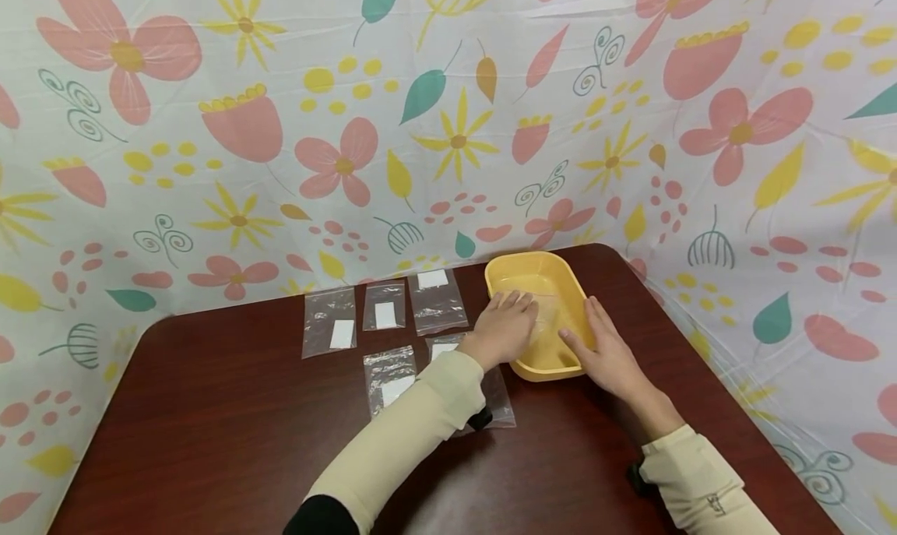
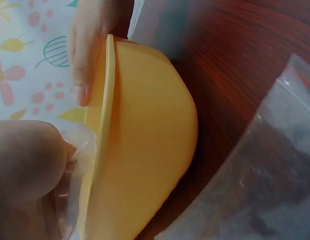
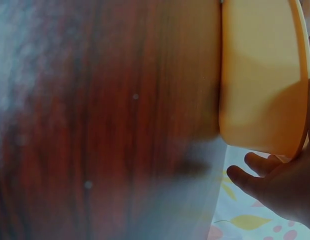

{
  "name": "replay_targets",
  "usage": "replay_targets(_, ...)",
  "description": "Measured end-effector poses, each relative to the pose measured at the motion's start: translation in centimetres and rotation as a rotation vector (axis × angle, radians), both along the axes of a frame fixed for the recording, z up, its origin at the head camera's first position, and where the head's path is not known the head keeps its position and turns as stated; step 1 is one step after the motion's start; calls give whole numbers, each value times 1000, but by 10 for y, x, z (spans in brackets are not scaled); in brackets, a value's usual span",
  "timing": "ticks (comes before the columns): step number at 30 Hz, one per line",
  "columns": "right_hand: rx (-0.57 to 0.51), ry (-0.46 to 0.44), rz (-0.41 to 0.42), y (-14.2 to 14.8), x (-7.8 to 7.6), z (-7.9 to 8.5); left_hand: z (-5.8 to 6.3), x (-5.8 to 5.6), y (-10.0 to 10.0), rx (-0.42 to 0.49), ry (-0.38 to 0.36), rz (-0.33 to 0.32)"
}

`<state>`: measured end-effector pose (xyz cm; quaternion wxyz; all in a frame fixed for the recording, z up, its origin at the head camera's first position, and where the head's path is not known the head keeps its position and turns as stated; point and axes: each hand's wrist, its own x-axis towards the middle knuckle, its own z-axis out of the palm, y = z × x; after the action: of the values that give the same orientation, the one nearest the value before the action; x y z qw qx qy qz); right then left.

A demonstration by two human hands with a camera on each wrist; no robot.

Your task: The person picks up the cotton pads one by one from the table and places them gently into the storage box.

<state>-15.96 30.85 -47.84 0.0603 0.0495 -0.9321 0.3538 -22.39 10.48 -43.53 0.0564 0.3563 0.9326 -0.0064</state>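
A yellow plastic tray point(image 1: 532, 266) stands near the table's right back corner. My left hand point(image 1: 501, 329) reaches over its left rim and pinches a clear plastic bag point(image 2: 77, 150), which also shows inside the tray in the head view. Just past the thumb point(image 2: 30, 162), the bag's film is crumpled; what it contains is hidden. At the tray's right side my right hand point(image 1: 617, 356) holds the wall, thumb over the inside and fingers along the outside. In the right wrist view those fingers point(image 3: 245, 180) reach beyond the tray's end.
Several clear zip bags with white cards lie left of the tray, such as a far-left bag point(image 1: 318, 321), a small bag point(image 1: 374, 293) and a back bag point(image 1: 441, 305). Some lie partly under my left forearm. A flower-patterned cloth point(image 1: 459, 142) hangs behind the dark wooden table point(image 1: 231, 410).
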Motion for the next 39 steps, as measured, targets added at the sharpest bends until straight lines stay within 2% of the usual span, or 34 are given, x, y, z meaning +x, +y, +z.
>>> replay_targets(15, 12, -4, 0, -1, 0, -5, -5, 1, 33, -81, -61, 29)
replay_targets(24, 23, 19, -6, -2, -2, -5, -8, -1, 40, -126, -80, 41)
replay_targets(32, 26, 29, -6, -2, -1, -5, -17, -1, 43, -109, -104, 64)
replay_targets(39, 21, 14, -5, -1, 0, 0, -18, -3, 45, -56, -102, 67)
